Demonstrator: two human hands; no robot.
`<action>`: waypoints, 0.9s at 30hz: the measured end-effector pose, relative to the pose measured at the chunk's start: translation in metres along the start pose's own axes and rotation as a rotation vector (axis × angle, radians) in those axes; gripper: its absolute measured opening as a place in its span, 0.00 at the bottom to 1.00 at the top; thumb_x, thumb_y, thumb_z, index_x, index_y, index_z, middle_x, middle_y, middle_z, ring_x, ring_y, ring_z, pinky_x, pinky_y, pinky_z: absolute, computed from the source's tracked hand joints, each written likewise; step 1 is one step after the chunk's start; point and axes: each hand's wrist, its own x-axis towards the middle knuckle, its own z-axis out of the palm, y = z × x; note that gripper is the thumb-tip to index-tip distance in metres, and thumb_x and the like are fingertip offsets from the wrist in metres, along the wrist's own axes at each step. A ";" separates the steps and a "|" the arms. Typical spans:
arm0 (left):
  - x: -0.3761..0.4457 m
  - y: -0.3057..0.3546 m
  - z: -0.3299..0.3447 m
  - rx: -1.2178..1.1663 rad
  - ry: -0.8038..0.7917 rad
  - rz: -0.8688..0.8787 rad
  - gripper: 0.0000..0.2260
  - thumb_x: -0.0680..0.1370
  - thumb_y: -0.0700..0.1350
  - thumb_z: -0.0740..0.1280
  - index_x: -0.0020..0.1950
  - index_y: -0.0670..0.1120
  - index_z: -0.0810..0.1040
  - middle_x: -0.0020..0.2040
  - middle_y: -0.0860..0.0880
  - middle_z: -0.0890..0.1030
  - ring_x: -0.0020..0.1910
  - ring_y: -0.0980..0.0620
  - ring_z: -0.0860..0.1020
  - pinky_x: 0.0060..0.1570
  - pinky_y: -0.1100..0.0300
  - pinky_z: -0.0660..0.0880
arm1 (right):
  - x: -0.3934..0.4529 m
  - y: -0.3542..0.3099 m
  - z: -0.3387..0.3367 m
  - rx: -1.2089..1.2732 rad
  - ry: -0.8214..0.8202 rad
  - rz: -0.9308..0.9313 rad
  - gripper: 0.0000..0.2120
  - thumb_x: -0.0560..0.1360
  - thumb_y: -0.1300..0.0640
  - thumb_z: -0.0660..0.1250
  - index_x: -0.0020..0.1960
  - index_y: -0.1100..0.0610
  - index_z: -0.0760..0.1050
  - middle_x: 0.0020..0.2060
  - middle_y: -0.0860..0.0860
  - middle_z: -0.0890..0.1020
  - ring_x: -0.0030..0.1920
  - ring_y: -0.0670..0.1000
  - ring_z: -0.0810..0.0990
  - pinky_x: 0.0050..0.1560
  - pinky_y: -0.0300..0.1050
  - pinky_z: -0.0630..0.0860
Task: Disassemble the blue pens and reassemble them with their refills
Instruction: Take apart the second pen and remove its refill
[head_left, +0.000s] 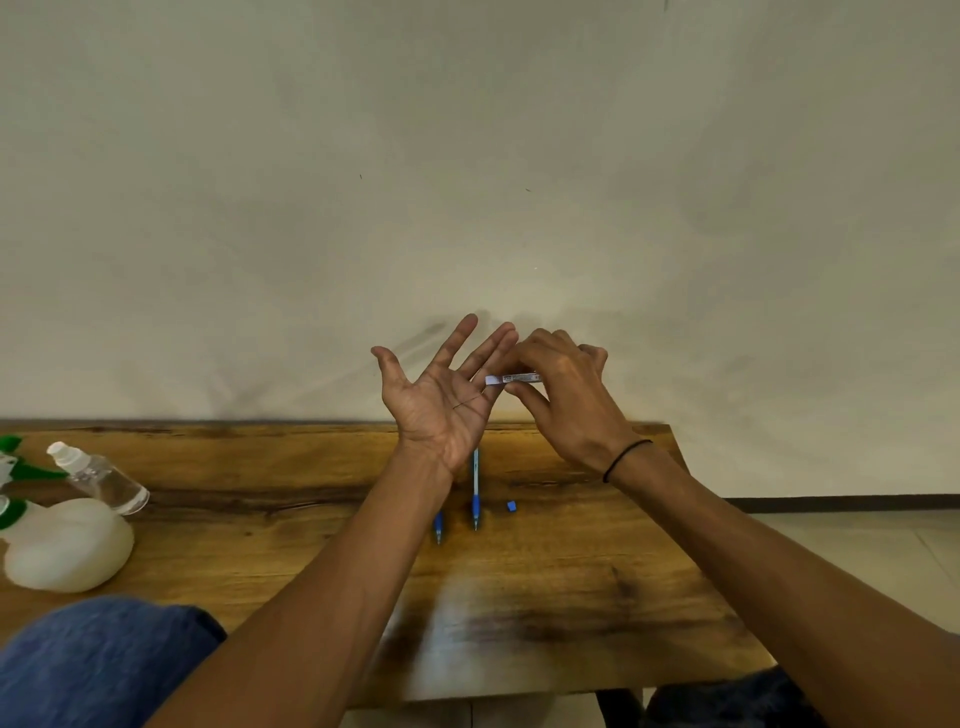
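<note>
My right hand (563, 395) pinches a clear pen barrel (511, 379) with a printed label, held level above the table's far edge. Its open end touches the fingers of my left hand (441, 395), which is raised palm up with fingers spread and straight. A thin dark sliver lies on that palm; what it is cannot be told. On the wooden table (597, 597) below lie two blue pens: one (475, 491) pointing towards me and another (439, 527) partly hidden under my left forearm. A small blue cap (511, 506) sits to their right.
At the table's left end stand a clear spray bottle (101, 475) lying tilted, a white rounded sprayer bottle (65, 545) and green trigger parts (15, 457). A plain wall rises behind the table. My blue-clad knee (98, 660) shows at the lower left.
</note>
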 end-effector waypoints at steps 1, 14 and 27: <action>-0.001 0.001 0.001 -0.006 -0.005 -0.002 0.49 0.76 0.78 0.49 0.79 0.39 0.69 0.72 0.28 0.75 0.73 0.31 0.74 0.75 0.42 0.70 | 0.000 0.000 0.000 0.018 0.011 0.009 0.06 0.80 0.60 0.71 0.55 0.51 0.80 0.49 0.46 0.78 0.55 0.50 0.75 0.59 0.53 0.63; 0.003 0.002 -0.005 0.008 -0.034 -0.001 0.50 0.75 0.79 0.49 0.79 0.40 0.69 0.72 0.29 0.75 0.74 0.32 0.75 0.76 0.43 0.69 | 0.007 0.008 0.003 0.282 0.107 0.172 0.08 0.77 0.60 0.75 0.53 0.52 0.78 0.46 0.44 0.81 0.46 0.41 0.79 0.42 0.27 0.72; 0.005 0.002 -0.011 -0.037 -0.084 -0.028 0.49 0.76 0.78 0.51 0.78 0.39 0.70 0.71 0.28 0.76 0.73 0.32 0.76 0.76 0.41 0.69 | -0.004 0.035 0.026 0.138 -0.008 0.459 0.06 0.75 0.59 0.74 0.50 0.56 0.80 0.40 0.52 0.85 0.42 0.55 0.84 0.48 0.57 0.83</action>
